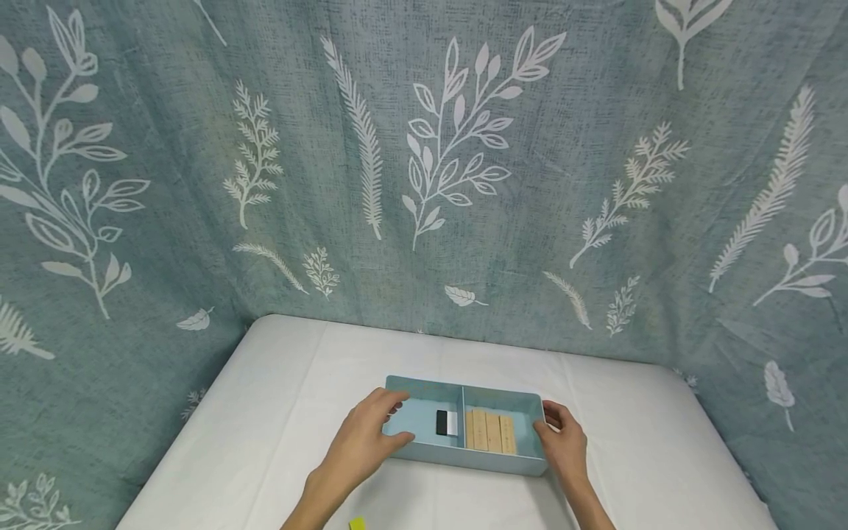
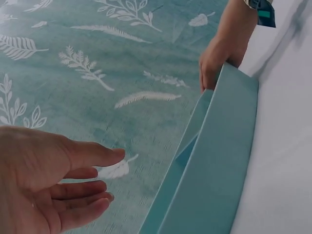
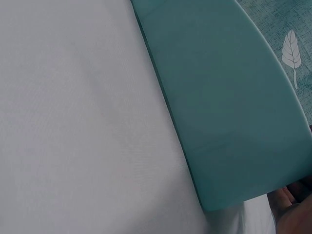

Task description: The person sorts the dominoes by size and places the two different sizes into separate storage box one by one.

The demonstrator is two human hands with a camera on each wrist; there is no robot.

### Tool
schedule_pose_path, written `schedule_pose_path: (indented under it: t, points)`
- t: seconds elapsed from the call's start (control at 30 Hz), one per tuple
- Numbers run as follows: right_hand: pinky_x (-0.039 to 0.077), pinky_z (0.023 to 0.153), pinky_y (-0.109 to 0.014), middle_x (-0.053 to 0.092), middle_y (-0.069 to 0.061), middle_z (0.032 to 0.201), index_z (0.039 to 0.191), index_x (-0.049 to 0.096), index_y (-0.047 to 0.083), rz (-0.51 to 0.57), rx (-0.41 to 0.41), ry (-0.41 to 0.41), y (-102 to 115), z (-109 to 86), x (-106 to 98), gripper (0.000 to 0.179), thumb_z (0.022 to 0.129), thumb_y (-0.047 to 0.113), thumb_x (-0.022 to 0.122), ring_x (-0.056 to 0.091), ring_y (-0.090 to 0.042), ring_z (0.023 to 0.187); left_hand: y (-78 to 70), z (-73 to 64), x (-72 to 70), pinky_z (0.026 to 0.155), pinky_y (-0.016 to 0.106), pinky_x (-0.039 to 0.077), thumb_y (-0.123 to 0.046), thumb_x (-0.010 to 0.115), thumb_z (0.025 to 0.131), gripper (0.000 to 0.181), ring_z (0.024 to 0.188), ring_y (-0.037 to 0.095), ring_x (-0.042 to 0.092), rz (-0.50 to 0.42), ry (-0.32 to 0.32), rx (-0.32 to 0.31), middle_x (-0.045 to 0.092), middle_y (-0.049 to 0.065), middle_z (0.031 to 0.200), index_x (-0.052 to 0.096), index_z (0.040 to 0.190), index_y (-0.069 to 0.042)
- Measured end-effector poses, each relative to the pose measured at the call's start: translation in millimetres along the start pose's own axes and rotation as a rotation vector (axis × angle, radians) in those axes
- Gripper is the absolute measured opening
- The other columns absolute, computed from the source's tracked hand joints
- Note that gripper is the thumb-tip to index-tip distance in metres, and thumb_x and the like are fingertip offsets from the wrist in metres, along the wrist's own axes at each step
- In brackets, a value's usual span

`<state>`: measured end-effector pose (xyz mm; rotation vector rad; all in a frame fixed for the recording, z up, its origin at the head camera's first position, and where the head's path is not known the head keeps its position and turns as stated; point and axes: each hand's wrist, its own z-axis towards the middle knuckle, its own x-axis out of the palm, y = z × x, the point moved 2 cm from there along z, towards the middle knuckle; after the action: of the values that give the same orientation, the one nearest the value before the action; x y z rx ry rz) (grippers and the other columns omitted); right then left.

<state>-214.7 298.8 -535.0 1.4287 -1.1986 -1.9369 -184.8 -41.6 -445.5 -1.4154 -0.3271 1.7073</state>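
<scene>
A light blue two-compartment box (image 1: 437, 453) sits on the white table. In its right compartment several pale wooden blocks (image 1: 489, 431) stand side by side. A small black-and-white block (image 1: 447, 423) lies in the left compartment, close to the divider. My right hand (image 1: 563, 440) pinches the box's right end wall, thumb at the rim and fingers outside; the right wrist view shows only part of this hand (image 3: 297, 212) at the box's corner. At the left end, my left hand (image 1: 367, 436) is spread with thumb and fingers apart; the left wrist view shows this hand (image 2: 53, 183) clear of the wall, holding nothing.
A yellow-green piece (image 1: 357, 523) lies at the bottom edge of the head view, nearer to me than the box. Behind the white table (image 1: 265, 412) and along its sides hangs a blue-green leaf-patterned curtain (image 1: 397, 280).
</scene>
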Motion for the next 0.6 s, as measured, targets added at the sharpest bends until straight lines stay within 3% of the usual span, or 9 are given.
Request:
schedule_pose_path:
  t: [0.2, 0.43, 0.6]
  points:
    - [0.047, 0.102, -0.049, 0.052, -0.031, 0.132, 0.136, 0.046, -0.01, -0.014, 0.002, -0.004, -1.8, -0.3, 0.8, 0.049, 0.09, 0.0, 0.055, 0.053, -0.044, 0.122, 14.8, -33.6, -6.3, 0.072, 0.034, 0.054, -0.017, 0.087, 0.074, 0.051, 0.094, 0.02, 0.063, 0.077, 0.013, -0.09, 0.064, -0.002, 0.104, 0.066, 0.118, -0.005]
    - [0.047, 0.102, -0.051, 0.054, -0.031, 0.131, 0.136, 0.047, -0.01, -0.004, -0.003, -0.014, -1.7, -0.7, -0.5, 0.048, 0.089, 0.0, 0.055, 0.053, -0.044, 0.122, 40.1, -75.1, 5.6, 0.058, 0.038, 0.052, -0.031, 0.085, 0.075, 0.054, 0.084, 0.021, 0.06, 0.098, 0.168, -0.256, 0.062, 0.0, 0.1, 0.065, 0.117, -0.003]
    - [0.046, 0.103, -0.051, 0.053, -0.031, 0.132, 0.136, 0.047, -0.01, 0.001, 0.005, -0.009, -2.7, -1.5, -1.3, 0.048, 0.089, 0.001, 0.055, 0.052, -0.044, 0.122, 57.7, -94.4, 21.0, 0.065, 0.052, 0.054, -0.044, 0.081, 0.077, 0.062, 0.089, 0.028, 0.055, 0.116, 0.277, -0.338, 0.057, 0.007, 0.101, 0.062, 0.117, 0.0]
